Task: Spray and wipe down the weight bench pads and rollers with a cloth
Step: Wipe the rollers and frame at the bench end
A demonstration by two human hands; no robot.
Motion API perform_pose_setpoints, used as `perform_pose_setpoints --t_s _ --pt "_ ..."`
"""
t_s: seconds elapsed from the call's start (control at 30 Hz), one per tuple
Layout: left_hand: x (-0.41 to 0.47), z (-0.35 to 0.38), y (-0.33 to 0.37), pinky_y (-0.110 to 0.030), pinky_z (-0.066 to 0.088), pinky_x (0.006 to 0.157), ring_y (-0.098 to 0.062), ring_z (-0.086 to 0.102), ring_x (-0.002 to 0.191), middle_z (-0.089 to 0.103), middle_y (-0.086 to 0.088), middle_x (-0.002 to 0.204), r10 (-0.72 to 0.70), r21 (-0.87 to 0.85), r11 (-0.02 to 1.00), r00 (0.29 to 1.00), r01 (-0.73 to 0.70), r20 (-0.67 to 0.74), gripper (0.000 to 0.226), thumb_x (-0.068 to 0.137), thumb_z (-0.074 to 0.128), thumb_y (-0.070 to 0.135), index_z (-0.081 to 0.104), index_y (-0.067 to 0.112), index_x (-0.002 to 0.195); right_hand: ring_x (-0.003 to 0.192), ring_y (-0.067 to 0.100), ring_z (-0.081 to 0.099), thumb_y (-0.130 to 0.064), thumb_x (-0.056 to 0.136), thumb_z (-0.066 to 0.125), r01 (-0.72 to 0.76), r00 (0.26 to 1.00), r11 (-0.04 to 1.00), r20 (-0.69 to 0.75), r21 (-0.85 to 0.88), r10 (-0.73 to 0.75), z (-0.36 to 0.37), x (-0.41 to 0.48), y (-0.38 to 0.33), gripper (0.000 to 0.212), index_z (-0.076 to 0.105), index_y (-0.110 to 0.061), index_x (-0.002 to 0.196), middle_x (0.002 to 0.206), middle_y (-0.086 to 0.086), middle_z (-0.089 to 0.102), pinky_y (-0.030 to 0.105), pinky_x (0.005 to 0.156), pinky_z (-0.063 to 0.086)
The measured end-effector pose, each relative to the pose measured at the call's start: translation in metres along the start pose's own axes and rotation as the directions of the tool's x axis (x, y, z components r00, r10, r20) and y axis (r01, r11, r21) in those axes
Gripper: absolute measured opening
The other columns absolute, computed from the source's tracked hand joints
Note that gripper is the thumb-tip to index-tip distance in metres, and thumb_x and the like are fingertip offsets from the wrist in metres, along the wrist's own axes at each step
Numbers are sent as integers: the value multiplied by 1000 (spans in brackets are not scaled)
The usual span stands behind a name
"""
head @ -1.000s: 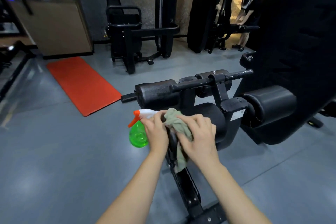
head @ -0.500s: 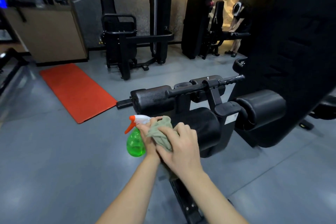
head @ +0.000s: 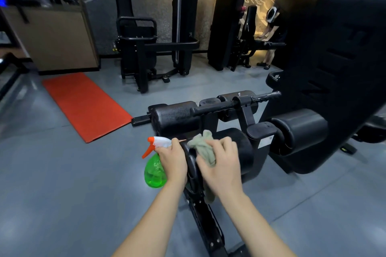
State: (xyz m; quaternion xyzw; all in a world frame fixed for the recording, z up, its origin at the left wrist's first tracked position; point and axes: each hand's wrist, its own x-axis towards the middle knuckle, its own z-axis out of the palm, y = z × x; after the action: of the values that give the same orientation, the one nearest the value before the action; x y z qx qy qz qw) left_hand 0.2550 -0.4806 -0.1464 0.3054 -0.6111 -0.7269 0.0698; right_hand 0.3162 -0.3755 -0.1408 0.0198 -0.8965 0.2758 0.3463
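head view, clock read from the two hands at lower centre.

left hand (head: pixel 173 162): fingers curled round the neck of a translucent green plastic spray bottle with a white head and orange trigger (head: pixel 155 173). the bottle hangs at the hand's 9 o'clock side, nozzle pointing 9 o'clock, its body in the air above the grey floor (head: pixel 62 194). the knuckles sit just beside the left end edge of the near black padded roller (head: pixel 240 148).

right hand (head: pixel 221 165): fingers bent over a bunched pale green cloth (head: pixel 203 146), gripping it and pressing it on the roller's top left edge. a tail of cloth hangs below the palm, over the black steel frame beam (head: pixel 206 225) that runs to 6 o'clock.

at 12 o'clock, near: a second black roller with a worn, cracked skin (head: pixel 175 119), its bar end sticking out toward 10 o'clock. at 2 o'clock: a smooth rounded black pad (head: pixel 300 127), and behind it the large black back pad (head: pixel 344 69) filling the right edge of the view.

open floor lies from 7 to 10 o'clock. an orange rectangular floor mat (head: pixel 85 104) lies at 10 o'clock, its near corner close to the bar end, apart from it. floor also shows at 4 o'clock, right of the beam.

far, 11 to 1 o'clock: black weight machines (head: pixel 146 48) along the wall. a second person (head: pixel 273 33) bends over one at 1 o'clock. a tan counter (head: pixel 52 35) stands at far 10 o'clock.
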Motion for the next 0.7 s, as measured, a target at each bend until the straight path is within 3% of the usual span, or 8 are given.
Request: perform_pose_setpoints --t_s 0.13,0.17,0.23,0.3,0.37,0.5,0.63,0.7 --pt "2 0 -1 -35 38 83 -33 53 98 58 -13 112 -12 -9 1000 1000 12 -6 43 97 51 20 39 3 135 89 19 47 -45 75 64 135 983 990 132 -45 -128 -8 17 22 36 67 -27 107 94 -6 51 35 79 34" --pt "2 1 -2 -35 38 83 -33 54 98 59 -13 114 -17 -12 1000 1000 16 -8 43 98 51 20 39 4 136 92 19 47 -46 75 63 103 988 990 123 -99 -90 -12 29 35 37 68 -26 105 95 -5 53 34 80 31" --pt "3 2 -3 -34 36 82 -31 53 98 58 -11 115 -21 -9 1000 1000 21 -4 45 98 51 21 37 6 139 99 24 48 -42 77 68 -105 994 984 27 -145 110 -22 49 59 31 67 -22 101 99 -2 57 36 83 32" --pt "3 3 -3 -34 35 83 -31 51 98 55 -10 114 -27 -7 1000 1000 27 -6 47 99 51 21 36 5 140 103 28 50 -29 80 74 -283 957 956 -84 -82 276 -28 57 66 23 65 -18 98 102 -4 59 39 86 36" --pt "2 4 -1 -35 36 83 -32 52 97 55 -10 113 -26 -7 1000 1000 26 -8 47 99 51 21 36 4 140 108 23 53 -21 78 76 -293 953 956 -85 -8 291 -25 52 53 29 65 -18 105 110 -6 63 38 93 42" --pt "3 2 -1 -35 38 82 -33 53 97 58 -13 113 -31 8 999 999 31 -9 46 97 51 21 38 4 137 118 5 59 -13 75 77 -127 991 972 70 197 116 -7 16 13 45 67 -23 118 126 -14 65 24 103 45" --pt "5 2 -2 -37 41 83 -35 56 99 61 -15 117 -18 12 1000 1000 18 -5 44 95 52 21 39 6 135 135 10 50 -3 78 74 165 953 948 202 274 -224 -18 7 26 57 60 -15 132 140 -5 57 26 114 38" --pt "6 3 -3 -37 39 83 -33 55 98 60 -13 117 -19 -2 1000 1000 19 -2 51 96 52 20 36 7 142 127 6 51 -1 79 72 97 957 970 247 221 -152 -32 26 49 57 58 -17 132 134 -8 57 33 111 41"
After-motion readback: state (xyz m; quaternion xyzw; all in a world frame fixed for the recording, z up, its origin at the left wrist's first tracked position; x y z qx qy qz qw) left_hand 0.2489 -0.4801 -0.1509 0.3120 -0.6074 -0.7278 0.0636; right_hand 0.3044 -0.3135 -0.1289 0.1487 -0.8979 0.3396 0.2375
